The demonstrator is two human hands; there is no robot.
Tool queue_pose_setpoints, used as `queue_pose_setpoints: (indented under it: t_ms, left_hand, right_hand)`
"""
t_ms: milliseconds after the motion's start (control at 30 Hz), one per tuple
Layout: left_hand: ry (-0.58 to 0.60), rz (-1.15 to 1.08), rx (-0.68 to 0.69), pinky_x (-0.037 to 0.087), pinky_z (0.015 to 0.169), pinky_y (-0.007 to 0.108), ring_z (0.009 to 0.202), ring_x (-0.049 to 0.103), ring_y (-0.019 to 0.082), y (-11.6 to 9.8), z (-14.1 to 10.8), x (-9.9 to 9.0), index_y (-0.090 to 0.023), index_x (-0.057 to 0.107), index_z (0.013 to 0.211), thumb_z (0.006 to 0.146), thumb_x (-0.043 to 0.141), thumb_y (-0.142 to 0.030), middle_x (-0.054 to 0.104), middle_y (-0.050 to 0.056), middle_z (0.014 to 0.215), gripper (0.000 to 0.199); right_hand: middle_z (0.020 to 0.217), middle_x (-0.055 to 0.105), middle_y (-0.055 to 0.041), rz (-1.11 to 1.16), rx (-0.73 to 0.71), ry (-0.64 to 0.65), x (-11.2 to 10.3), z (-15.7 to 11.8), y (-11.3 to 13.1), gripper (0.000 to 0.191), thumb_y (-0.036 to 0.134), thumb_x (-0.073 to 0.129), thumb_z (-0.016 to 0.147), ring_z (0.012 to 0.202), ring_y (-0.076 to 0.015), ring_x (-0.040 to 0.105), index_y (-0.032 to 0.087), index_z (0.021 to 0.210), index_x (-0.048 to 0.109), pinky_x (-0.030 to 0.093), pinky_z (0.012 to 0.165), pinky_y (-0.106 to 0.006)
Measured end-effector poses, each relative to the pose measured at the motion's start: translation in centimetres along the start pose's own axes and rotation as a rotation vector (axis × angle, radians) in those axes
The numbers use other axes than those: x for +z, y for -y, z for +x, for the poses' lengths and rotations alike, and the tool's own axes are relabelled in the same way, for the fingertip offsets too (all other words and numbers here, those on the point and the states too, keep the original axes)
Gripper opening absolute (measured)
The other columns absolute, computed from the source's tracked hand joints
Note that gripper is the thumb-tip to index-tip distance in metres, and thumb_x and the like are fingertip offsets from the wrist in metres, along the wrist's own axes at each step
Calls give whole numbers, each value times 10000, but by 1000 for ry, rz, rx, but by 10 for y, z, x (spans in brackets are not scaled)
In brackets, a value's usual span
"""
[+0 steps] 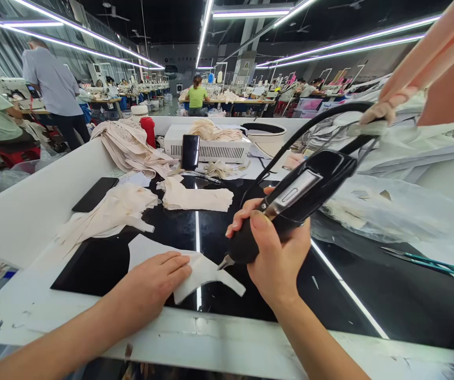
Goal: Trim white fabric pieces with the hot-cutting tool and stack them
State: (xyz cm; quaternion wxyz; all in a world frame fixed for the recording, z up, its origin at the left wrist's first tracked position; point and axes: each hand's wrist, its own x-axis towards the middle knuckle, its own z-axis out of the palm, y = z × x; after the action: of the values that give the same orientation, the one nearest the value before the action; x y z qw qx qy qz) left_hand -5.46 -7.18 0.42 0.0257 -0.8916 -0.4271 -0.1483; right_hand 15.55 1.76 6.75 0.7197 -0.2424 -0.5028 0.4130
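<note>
My left hand (157,279) lies flat, fingers stretched out, on a white curved cut piece (205,270) that looks like fabric or a template. A narrow strip of the piece reaches to the right over the black glossy work surface (92,269). My right hand (276,258) is wrapped round a black corded hand-held tool (290,195), perhaps an electric cutter, with a metal lever on its side. Its small metal tip (225,262) points down and left, at the upper edge of the piece. Whether the tip touches it I cannot tell.
Cream fabric pieces (199,198) and another fabric pile (112,211) lie behind my hands. A dark phone-like slab (95,194) is at left; a phone (190,152) leans on a white vented box (219,148). Teal-handled scissors (424,261) lie right, near a plastic bag (385,206). People work beyond.
</note>
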Motion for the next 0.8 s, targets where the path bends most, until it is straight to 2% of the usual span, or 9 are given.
queue_pose_setpoints:
  t_ms: [67,133,233,333,467,600,700,800]
  left_hand:
    - [33,36,-37,635,1064,390,1250,716,257,-3,0,-1,-138,659,1422,836,446,129,740,126,1417,678]
    - [70,39,-97,649,942,376,1095,733,255,-14,6,-4,-149,676,1373,864,475,111,746,116,1319,606]
    - [132,-1,-141,614,821,322,926,711,220,-34,20,-11,-181,701,1224,1012,584,-29,723,64,1110,286]
    - [160,27,-107,575,784,303,885,697,208,-45,33,-17,-191,690,1132,1057,682,-154,687,31,1005,84]
    - [145,59,-101,553,734,300,819,685,193,-43,35,-16,-195,679,1104,1069,664,-138,658,6,943,69]
    - [35,110,-83,579,737,327,797,663,212,-36,30,-9,-190,670,1080,1077,548,-51,663,29,938,185]
    - [-10,103,39,606,798,342,862,678,223,-36,34,-6,-173,664,1071,1047,506,30,692,59,993,258]
    - [-20,42,180,620,848,332,936,699,217,-40,41,-3,-154,671,1052,1044,522,42,719,77,1055,246]
  right_hand:
    - [779,690,78,5,16,-1,-4,-3,6,411,428,950,834,540,-131,643,292,1070,642,613,497,-276]
    - [775,686,76,10,28,-2,-9,-7,12,409,432,949,838,544,-136,646,291,1089,658,612,496,-281]
    - [794,689,72,18,42,9,-15,-14,20,419,431,945,851,556,-144,651,303,1141,671,606,493,-286]
    - [805,691,65,5,37,18,-20,-20,25,423,460,944,864,558,-153,648,315,1152,669,596,481,-295]
    - [805,694,60,-42,8,-3,-27,-23,25,453,490,949,857,566,-164,654,321,1161,659,594,489,-308]
    - [815,699,65,-33,-16,-37,-31,-20,21,424,463,939,866,564,-151,650,318,1153,663,591,499,-296]
    - [818,704,67,-27,-10,-46,-32,-19,19,433,471,941,864,569,-146,653,317,1162,666,598,510,-291]
    - [816,709,68,-22,-5,-45,-30,-21,17,458,494,958,845,569,-141,658,314,1153,671,603,508,-282]
